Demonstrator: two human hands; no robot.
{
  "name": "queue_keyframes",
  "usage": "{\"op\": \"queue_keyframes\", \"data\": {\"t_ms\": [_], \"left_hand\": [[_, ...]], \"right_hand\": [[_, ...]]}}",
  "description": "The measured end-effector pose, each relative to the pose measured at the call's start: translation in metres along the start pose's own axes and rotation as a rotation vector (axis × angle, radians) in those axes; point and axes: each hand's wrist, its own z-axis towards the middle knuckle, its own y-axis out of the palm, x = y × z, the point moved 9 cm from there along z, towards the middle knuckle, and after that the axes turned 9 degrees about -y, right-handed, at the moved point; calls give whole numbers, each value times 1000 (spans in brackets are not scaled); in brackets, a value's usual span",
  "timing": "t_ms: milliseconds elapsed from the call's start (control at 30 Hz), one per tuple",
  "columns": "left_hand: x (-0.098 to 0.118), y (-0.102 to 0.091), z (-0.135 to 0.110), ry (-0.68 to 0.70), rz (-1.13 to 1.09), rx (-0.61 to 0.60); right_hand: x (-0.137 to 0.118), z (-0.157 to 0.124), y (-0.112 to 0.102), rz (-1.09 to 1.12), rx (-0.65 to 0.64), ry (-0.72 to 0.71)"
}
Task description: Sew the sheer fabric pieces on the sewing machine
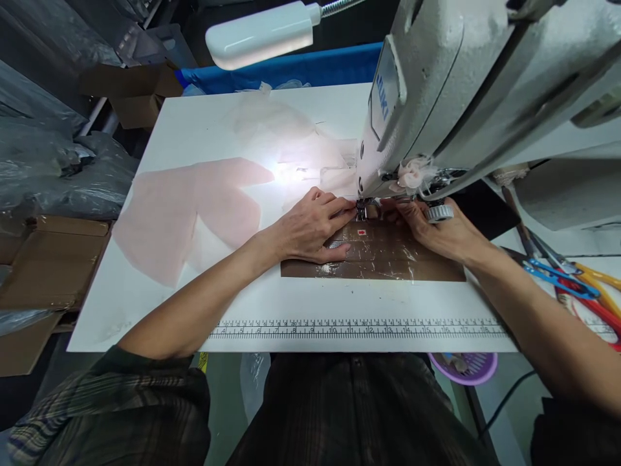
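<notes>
My left hand lies flat on the left part of a brown, shiny sheet, fingers stretched toward the presser foot and thumb apart. To the right of the foot, my right hand has its fingers curled together close to the needle area. What sits between those fingertips is too small to make out. The sewing machine stands over both hands. Pale pink sheer fabric pieces spread over the white table to the left, and more sheer fabric lies behind the foot.
A printed ruler runs along the table's front edge. Scissors and other tools lie at the right. A white lamp hangs above the back. Cardboard boxes stand at the left, and a purple basket is below the table.
</notes>
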Motion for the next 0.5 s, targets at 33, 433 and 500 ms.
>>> {"op": "queue_keyframes", "data": {"t_ms": [33,433,500], "left_hand": [[0,1,0,-4,5,2],[-6,-9,-3,-123,27,176],[-15,-15,1,-211,52,196]], "right_hand": [[0,0,-1,-20,24,5],[-7,-17,16,-79,-1,17],[-8,-16,15,-107,10,11]]}}
